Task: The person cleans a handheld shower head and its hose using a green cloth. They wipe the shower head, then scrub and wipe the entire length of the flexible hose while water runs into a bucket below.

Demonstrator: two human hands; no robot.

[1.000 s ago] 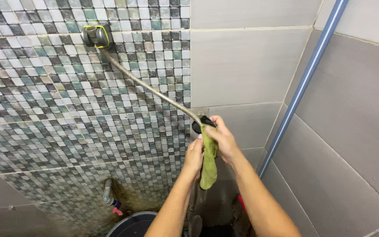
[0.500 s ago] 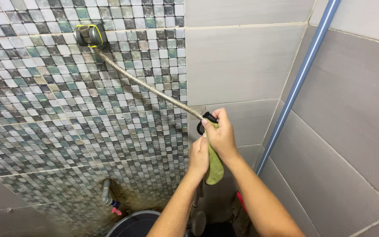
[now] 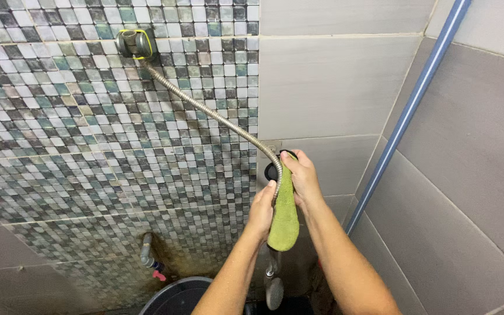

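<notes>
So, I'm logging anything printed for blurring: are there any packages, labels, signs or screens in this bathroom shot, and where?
None in view: only tiled walls, the metal shower hose, a green cloth in both hands, a blue pipe and a dark bucket.

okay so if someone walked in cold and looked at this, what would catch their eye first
Probably the green cloth at the centre, gripped by the right hand and touched by the left hand, draped over a metal shower hose. That hose arcs down from a wall fitting on the mosaic tile wall.
</notes>
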